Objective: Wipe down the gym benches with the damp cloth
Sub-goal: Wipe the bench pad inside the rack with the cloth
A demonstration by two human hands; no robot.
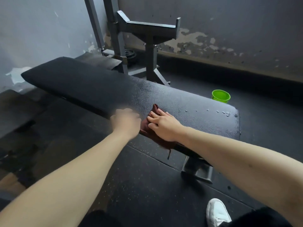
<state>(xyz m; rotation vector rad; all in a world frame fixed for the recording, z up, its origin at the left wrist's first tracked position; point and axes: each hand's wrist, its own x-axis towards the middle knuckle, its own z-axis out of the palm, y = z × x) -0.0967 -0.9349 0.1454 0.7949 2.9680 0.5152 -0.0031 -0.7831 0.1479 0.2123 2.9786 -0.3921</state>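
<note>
A long black padded gym bench [98, 89] runs from upper left to right across the view. A dark red cloth [155, 110] lies on its near edge, part of it hanging over the side. My right hand [164, 125] lies flat on the cloth with straight fingers, pressing it to the pad. My left hand [126, 122] is blurred with motion just left of the cloth, at the bench's near edge; whether it touches the cloth I cannot tell. Small pale specks [223, 113] sit on the pad near its right end.
A green plastic bucket [221, 96] stands on the dark rubber floor beyond the bench. A grey steel rack [147, 35] rises behind it against a peeling wall. The bench's metal foot [196, 171] is below the pad. My white shoe [217, 212] is at bottom right.
</note>
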